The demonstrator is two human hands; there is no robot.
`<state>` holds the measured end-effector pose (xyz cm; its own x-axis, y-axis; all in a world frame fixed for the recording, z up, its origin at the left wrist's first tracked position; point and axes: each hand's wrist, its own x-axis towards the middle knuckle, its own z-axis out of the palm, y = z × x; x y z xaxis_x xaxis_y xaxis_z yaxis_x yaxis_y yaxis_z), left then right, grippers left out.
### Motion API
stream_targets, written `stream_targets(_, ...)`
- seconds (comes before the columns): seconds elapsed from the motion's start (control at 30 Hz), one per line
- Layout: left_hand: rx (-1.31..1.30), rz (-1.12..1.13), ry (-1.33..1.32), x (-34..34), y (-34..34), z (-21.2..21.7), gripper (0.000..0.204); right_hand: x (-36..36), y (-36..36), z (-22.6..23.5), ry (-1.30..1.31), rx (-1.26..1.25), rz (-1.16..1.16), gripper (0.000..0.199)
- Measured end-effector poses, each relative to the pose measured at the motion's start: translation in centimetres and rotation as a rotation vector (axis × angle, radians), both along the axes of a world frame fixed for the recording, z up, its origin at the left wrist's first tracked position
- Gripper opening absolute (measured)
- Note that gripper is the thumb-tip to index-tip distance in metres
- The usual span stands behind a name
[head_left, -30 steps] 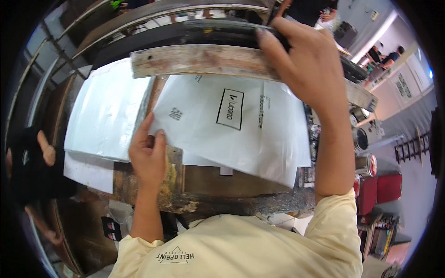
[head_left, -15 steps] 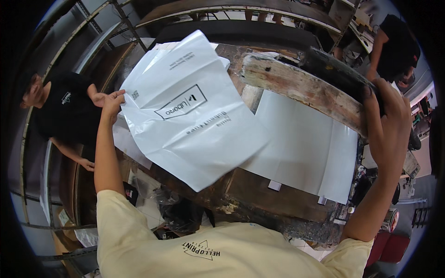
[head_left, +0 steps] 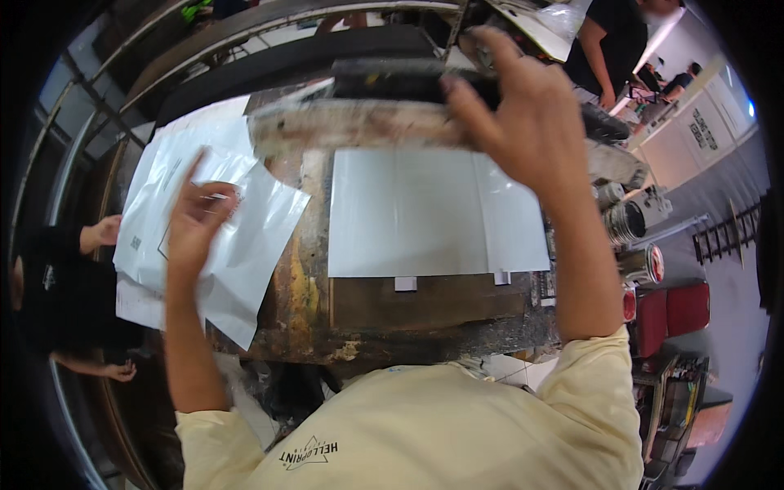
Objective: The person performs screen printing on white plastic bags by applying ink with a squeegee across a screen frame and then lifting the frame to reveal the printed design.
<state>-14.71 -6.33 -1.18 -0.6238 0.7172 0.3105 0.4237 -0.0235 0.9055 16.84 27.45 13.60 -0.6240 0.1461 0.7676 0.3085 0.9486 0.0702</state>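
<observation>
My left hand (head_left: 196,220), slightly blurred, has its fingers apart over a printed white plastic sheet (head_left: 245,278), holding nothing. That glossy sheet lies on other white sheets at the table's left end, and a co-worker's hand (head_left: 104,230) is at its left edge. With my right hand (head_left: 531,122) I grip a worn wooden frame (head_left: 351,124), with a black part along its far side. The frame is tilted up above the table. Below it a blank white sheet (head_left: 437,220) lies flat, its near edge against two small white tabs (head_left: 406,283).
The paint-stained worktable (head_left: 302,302) extends under everything. Several cans (head_left: 625,220) stand beyond its right end, near a red chair (head_left: 686,309). A person in black stands at the left, another at the far right (head_left: 600,49). Metal racks (head_left: 269,28) line the back.
The printed sheet has gone from my left hand down onto the left stack, and that hand has opened. My right hand still holds the raised frame. My view has turned rightward.
</observation>
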Motion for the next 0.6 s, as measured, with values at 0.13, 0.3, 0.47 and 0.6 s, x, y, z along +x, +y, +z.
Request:
stream_targets(0.13,0.276,-0.186,-0.512,11.6,7.8,0.4,0.118,2.4,-2.8,-4.0,-0.080,-0.084,-0.007,0.070)
stream_targets(0.3,-0.026,0.062,-0.430,17.0,6.1,-5.2,0.085,6.6,-4.2,-10.3,-0.470,-0.240,0.079,0.055)
stream_targets(0.47,-0.251,0.283,0.021,18.7,3.3,-14.6,0.090,7.3,-1.0,-16.9,-0.705,-0.450,0.201,0.037)
stream_targets(0.6,-0.243,0.322,0.124,18.5,2.7,-18.4,0.101,2.7,6.5,-19.7,-0.416,-0.227,0.248,0.037)
